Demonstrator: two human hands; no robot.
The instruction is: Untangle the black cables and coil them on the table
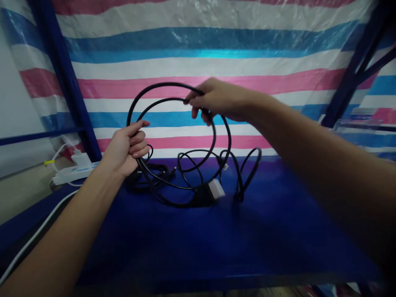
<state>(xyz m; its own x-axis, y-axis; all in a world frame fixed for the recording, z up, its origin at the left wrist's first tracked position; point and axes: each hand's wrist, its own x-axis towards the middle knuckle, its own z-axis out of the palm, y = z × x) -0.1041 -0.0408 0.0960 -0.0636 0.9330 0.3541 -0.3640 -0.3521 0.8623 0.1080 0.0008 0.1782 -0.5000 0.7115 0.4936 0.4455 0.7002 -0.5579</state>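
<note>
A thick black cable (167, 84) hangs in wide loops between my two hands, above the blue shelf. My left hand (131, 142) is closed around the left side of the loops. At the upper right of the loops, my right hand (208, 99) grips the same cable between thumb and fingers. One end of the cable carries a black connector (202, 196) with a pale cap (216, 189), hanging low in front. Behind it, thinner black cables (161, 170) lie coiled on the shelf, and another looped black cable (247, 177) is to the right.
A white power strip (72, 174) with a plugged-in white charger (81, 159) sits at the left, its white cord (46, 220) running toward me. Blue metal posts (62, 78) frame the blue shelf (192, 247). Striped plastic sheeting (216, 39) hangs behind. A clear plastic box (355, 123) is at the right.
</note>
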